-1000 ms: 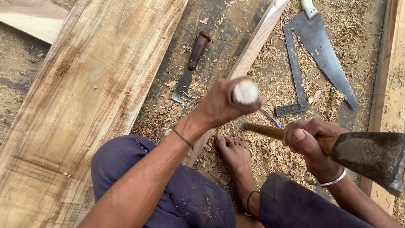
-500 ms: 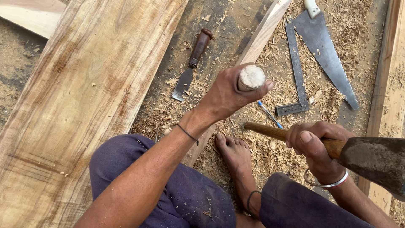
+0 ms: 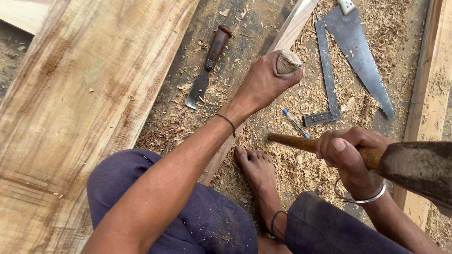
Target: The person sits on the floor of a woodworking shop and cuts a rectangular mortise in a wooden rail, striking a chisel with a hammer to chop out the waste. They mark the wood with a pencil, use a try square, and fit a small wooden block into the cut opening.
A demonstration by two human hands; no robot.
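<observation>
Sawdust-strewn floor (image 3: pixel 301 169): left hand (image 3: pixel 266 82) grips chisel handle (image 3: pixel 288 61), right hand (image 3: pixel 346 153) grips hatchet (image 3: pixel 405 164).

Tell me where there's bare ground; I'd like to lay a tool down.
Barest is the dark strip around the loose chisel, between the wide plank and the narrow batten. Right of the batten is crowded: square, saw, pen, thick shavings.
</observation>
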